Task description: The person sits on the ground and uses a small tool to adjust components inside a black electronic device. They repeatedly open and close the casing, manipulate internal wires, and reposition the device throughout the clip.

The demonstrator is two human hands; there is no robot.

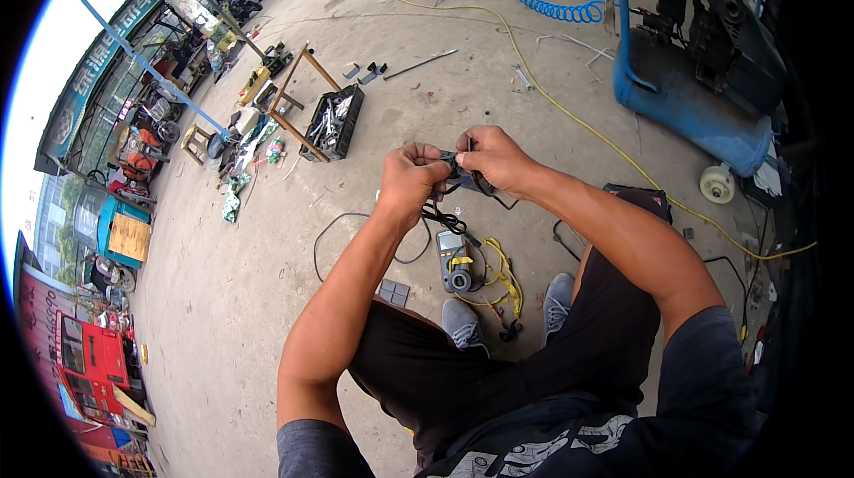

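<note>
Small dark part point(451, 159) between two hands

The left hand point(413, 179) and right hand point(495, 159) pinch it from opposite sides; it lies right of one, left of the other, neither clearly nearer. Fingers obscure its long axis. Loops of black cable point(445, 218) hang beside the left hand.

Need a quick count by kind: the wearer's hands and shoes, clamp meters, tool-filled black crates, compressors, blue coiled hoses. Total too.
Hands: 2
Shoes: 2
Clamp meter: 1
Crate: 1
Compressor: 1
Coiled hose: 1
Total: 8
</note>
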